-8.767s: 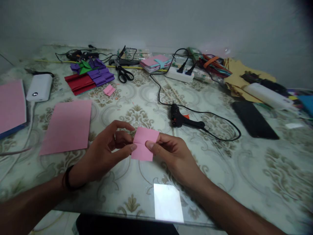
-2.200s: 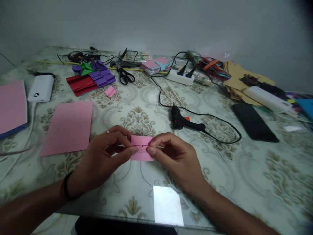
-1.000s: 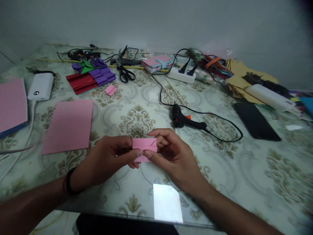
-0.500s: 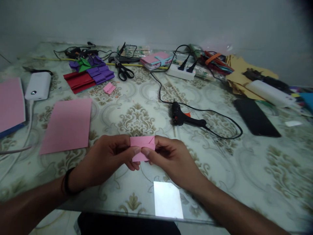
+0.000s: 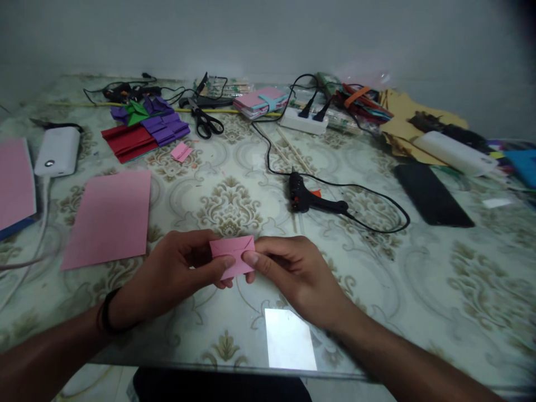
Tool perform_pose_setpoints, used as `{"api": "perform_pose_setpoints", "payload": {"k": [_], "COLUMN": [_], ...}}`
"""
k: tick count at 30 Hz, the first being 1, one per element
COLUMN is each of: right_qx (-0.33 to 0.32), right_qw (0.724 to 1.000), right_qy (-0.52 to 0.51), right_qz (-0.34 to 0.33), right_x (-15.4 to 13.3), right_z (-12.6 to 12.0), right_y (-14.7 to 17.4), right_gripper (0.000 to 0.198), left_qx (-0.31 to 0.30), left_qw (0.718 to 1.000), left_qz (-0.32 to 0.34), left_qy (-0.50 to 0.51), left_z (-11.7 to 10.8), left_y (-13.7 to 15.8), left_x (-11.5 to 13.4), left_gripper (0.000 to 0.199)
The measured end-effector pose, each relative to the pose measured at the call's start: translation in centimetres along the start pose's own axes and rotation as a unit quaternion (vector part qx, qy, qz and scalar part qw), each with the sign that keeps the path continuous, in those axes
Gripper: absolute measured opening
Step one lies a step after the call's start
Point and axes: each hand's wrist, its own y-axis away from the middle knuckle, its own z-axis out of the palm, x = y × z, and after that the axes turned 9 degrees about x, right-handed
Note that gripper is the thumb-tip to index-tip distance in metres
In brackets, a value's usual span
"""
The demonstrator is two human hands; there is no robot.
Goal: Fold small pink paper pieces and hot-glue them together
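Between my two hands is a small folded piece of pink paper (image 5: 235, 255), with creases running diagonally near its upper corners. My left hand (image 5: 184, 265) pinches its left side, thumb on the front face. At the other side my right hand (image 5: 288, 268) grips the edge, thumb also on the front. The fingers behind the paper are mostly hidden. On the table to the left lies a flat pink sheet (image 5: 109, 218). A smaller folded pink piece (image 5: 181, 152) rests farther back.
A black glue gun (image 5: 314, 200) with its looping cord lies right of centre. Beyond are scissors (image 5: 206, 121), purple folded paper (image 5: 167, 127), red folded paper (image 5: 129, 142) and a white power strip (image 5: 303, 121). A dark phone (image 5: 433, 195) is at right, a white power bank (image 5: 57, 151) at left.
My thumbs have moved apart on the pink paper, showing more of its front. The paper is tilted slightly, its right side higher. The whole view has shifted a little.
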Motion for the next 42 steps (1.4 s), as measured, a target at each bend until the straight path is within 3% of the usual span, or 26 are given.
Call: {"api": "perform_pose_setpoints", "payload": {"k": [4, 10, 14, 20, 28, 35, 42], "right_qx": [0.013, 0.012, 0.006, -0.017, -0.042, -0.027, -0.082], "right_qw": [1.0, 0.984, 0.976, 0.982, 0.988, 0.992, 0.989], "right_qy": [-0.009, -0.164, -0.204, -0.164, -0.106, -0.06, -0.064], "right_qz": [0.01, 0.064, 0.074, 0.089, 0.106, 0.104, 0.103], "right_x": [-0.04, 0.39, 0.4, 0.48, 0.56, 0.78, 0.52], "right_z": [0.26, 0.36, 0.38, 0.6, 0.61, 0.77, 0.84], "right_y": [0.03, -0.08, -0.11, -0.15, 0.0, -0.13, 0.0], "right_gripper": [0.033, 0.031, 0.034, 0.029, 0.033, 0.038, 0.017], "left_qx": [-0.015, -0.026, -0.029, -0.038, -0.105, -0.112, -0.116], "left_qw": [1.0, 0.999, 0.999, 0.999, 0.991, 0.989, 0.989], "left_qz": [-0.017, -0.017, -0.015, 0.019, -0.045, -0.061, -0.084], "left_qy": [-0.02, -0.025, -0.013, -0.033, 0.069, 0.078, 0.028], "left_z": [-0.01, -0.24, -0.3, -0.06, -0.19, -0.19, -0.04], "left_y": [0.02, 0.01, 0.11, 0.2, -0.33, -0.63, -0.25], "left_x": [-0.14, 0.27, 0.28, -0.18, -0.48, -0.23, -0.45], "left_gripper": [0.022, 0.024, 0.02, 0.02, 0.025, 0.021, 0.01]}}
